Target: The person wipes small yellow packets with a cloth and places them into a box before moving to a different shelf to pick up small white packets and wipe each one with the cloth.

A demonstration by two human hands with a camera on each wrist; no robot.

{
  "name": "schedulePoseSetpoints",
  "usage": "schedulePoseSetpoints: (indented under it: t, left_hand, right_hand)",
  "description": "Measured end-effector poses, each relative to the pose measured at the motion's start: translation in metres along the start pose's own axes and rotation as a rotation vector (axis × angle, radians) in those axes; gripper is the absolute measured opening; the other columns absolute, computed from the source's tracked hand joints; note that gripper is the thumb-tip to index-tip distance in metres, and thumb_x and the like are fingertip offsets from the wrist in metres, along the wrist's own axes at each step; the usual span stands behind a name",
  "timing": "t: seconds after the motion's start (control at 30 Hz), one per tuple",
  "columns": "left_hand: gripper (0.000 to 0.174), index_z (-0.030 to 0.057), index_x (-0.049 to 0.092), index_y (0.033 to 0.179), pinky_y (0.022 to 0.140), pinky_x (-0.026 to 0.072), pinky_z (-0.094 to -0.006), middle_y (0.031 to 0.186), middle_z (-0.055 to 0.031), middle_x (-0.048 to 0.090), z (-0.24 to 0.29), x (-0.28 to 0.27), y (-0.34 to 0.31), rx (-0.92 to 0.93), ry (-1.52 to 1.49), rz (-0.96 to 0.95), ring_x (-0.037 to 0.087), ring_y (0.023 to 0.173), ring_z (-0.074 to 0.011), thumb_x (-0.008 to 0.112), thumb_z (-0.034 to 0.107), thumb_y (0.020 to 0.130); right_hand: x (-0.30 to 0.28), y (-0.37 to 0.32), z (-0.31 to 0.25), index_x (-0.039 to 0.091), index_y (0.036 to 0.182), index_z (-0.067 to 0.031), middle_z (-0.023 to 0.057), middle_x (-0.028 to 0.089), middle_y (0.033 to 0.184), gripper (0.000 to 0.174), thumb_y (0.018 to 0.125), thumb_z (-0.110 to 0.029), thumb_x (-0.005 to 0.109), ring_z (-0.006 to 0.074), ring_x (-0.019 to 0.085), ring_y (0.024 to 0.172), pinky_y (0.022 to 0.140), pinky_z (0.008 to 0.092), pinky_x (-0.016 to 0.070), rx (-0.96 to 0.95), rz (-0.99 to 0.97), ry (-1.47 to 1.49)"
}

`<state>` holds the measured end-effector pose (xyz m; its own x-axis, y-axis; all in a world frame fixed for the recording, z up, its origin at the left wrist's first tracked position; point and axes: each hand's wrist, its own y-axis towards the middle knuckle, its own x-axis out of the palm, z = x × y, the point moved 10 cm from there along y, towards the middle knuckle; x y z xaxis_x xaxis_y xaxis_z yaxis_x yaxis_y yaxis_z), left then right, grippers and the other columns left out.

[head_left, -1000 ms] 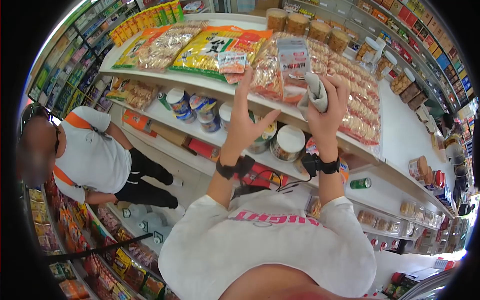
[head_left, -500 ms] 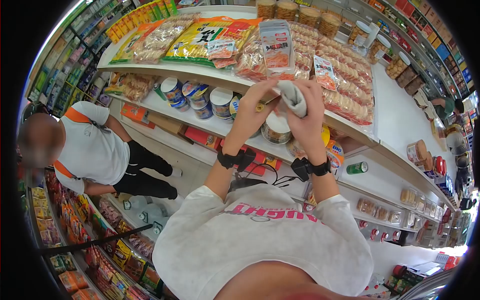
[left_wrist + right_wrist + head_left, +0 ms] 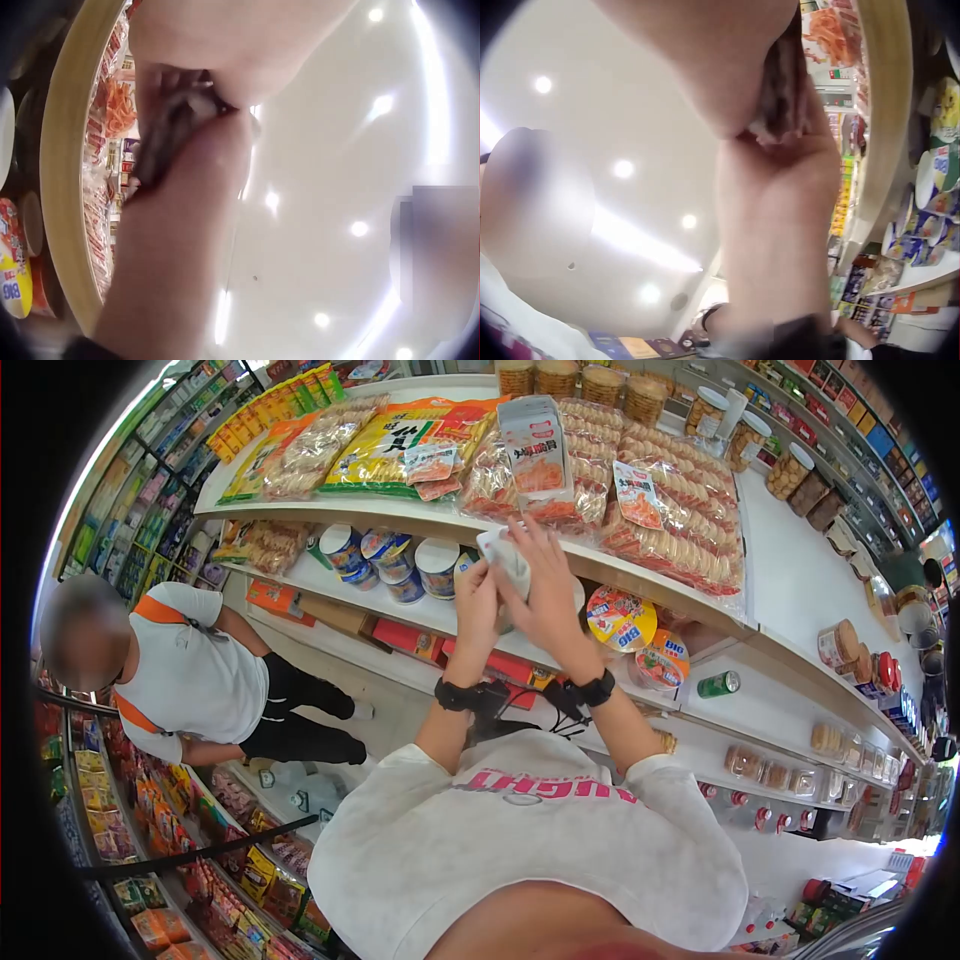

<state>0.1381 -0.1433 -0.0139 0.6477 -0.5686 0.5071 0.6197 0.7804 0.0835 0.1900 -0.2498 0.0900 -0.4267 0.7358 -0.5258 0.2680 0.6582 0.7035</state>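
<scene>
A pale grey-white cloth (image 3: pixel 508 563) is bunched between the two hands in front of the shelf edge. My left hand (image 3: pixel 478 603) grips its near-left side with bent fingers. Laid across the cloth from the right, my right hand (image 3: pixel 553 595) presses it with fairly straight fingers. Just beyond the fingertips, on the top shelf, stands a display pack of snack packets (image 3: pixel 540 455) with red and white print. In both wrist views the hands meet closely, and most of the cloth is hidden between the palms.
Large bags of round crackers (image 3: pixel 685 525) lie on the white top shelf, with a single snack packet (image 3: pixel 638 495) on them. Below are tubs (image 3: pixel 440 565) and instant noodle bowls (image 3: pixel 620 618). A green can (image 3: pixel 718 684) lies to the right. A person (image 3: pixel 200 660) stands at left.
The left hand, first empty and spread, has come to the cloth in the right hand. Both hands have moved left, and the right fingers have straightened over the cloth.
</scene>
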Motion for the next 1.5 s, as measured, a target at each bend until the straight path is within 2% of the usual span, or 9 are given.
schedulePoseSetpoints:
  t: [0.1,0.3,0.4,0.43,0.63,0.73,0.87,1.1,1.5]
  left_hand:
    - [0.026,-0.0033,0.068,0.114,0.077,0.0522,-0.0237,0.102,-0.0055,0.072,0.020,0.004,0.002,-0.040,-0.201,0.028,0.067,0.089,-0.0088,0.056,0.019,0.106]
    - [0.027,-0.0039,0.067,0.114,0.081,0.0528,-0.0253,0.111,-0.0083,0.072,0.052,0.027,0.001,0.096,-0.181,-0.021,0.068,0.092,-0.0098,0.061,0.021,0.104]
    - [0.027,-0.0033,0.066,0.112,0.081,0.0513,-0.0246,0.107,-0.0075,0.072,0.071,0.032,-0.009,0.172,-0.095,0.036,0.066,0.089,-0.0078,0.061,0.022,0.104]
    - [0.026,-0.0029,0.066,0.112,0.080,0.0509,-0.0242,0.105,-0.0072,0.072,0.074,0.032,-0.010,0.197,-0.046,0.051,0.065,0.089,-0.0071,0.061,0.022,0.104]
    - [0.023,-0.0008,0.064,0.106,0.073,0.0491,-0.0212,0.095,-0.0052,0.072,0.075,0.038,-0.010,0.248,0.057,0.085,0.062,0.084,-0.0036,0.061,0.022,0.105]
    - [0.024,-0.0016,0.064,0.102,0.071,0.0486,-0.0204,0.094,-0.0052,0.071,0.071,0.041,-0.006,0.255,0.100,0.075,0.061,0.082,-0.0029,0.060,0.022,0.105]
    - [0.024,-0.0017,0.065,0.100,0.071,0.0483,-0.0209,0.093,-0.0041,0.071,0.064,0.046,-0.006,0.233,0.096,0.059,0.060,0.082,-0.0029,0.062,0.022,0.104]
    - [0.016,-0.0027,0.066,0.104,0.077,0.0508,-0.0229,0.094,-0.0020,0.070,0.061,0.062,-0.011,0.221,0.201,-0.089,0.063,0.086,-0.0058,0.071,0.011,0.097]
    - [0.020,-0.0055,0.065,0.117,0.094,0.0482,-0.0284,0.113,-0.0057,0.064,0.072,0.070,-0.019,0.217,0.245,-0.350,0.060,0.105,-0.0108,0.065,0.002,0.098]
  right_hand:
    - [0.003,-0.008,-0.015,0.046,0.148,-0.0029,0.0168,0.036,0.161,0.061,0.094,-0.023,0.065,0.0399,0.027,0.151,0.123,0.0543,0.0191,-0.035,-0.051,-0.055]
    - [-0.029,0.005,0.005,0.036,0.151,0.0045,0.0239,0.032,0.160,0.066,0.097,-0.022,0.064,0.0372,0.029,0.151,0.122,0.0478,0.0239,0.089,0.195,0.098]
    - [-0.041,0.000,0.027,0.035,0.150,0.0070,0.0237,0.037,0.154,0.061,0.102,-0.022,0.059,0.0308,0.035,0.147,0.118,0.0396,0.0300,0.287,0.332,0.498]
    - [-0.044,-0.004,0.036,0.039,0.147,0.0055,0.0180,0.048,0.142,0.056,0.104,-0.023,0.059,0.0218,0.048,0.132,0.107,0.0324,0.0415,0.335,0.352,0.501]
    - [-0.017,-0.035,0.070,0.057,0.128,0.0022,0.0051,0.068,0.110,0.042,0.098,-0.025,0.070,0.0086,0.061,0.095,0.081,0.0265,0.0505,0.747,0.277,0.872]
    - [-0.016,-0.036,0.051,0.064,0.120,0.0013,0.0040,0.070,0.100,0.032,0.098,-0.021,0.070,0.0081,0.062,0.088,0.079,0.0274,0.0511,0.645,0.062,0.731]
    - [-0.021,-0.035,0.049,0.066,0.116,0.0013,0.0036,0.071,0.099,0.028,0.098,-0.019,0.069,0.0074,0.062,0.088,0.079,0.0275,0.0512,0.563,0.061,0.768]
    - [-0.035,-0.042,0.071,0.067,0.114,0.0017,0.0034,0.072,0.099,0.027,0.097,-0.020,0.070,0.0066,0.062,0.088,0.078,0.0263,0.0510,0.670,0.189,0.791]
    - [-0.044,-0.030,0.057,0.068,0.112,0.0014,0.0025,0.072,0.099,0.026,0.095,-0.018,0.073,0.0064,0.062,0.086,0.076,0.0258,0.0509,0.580,0.120,0.772]
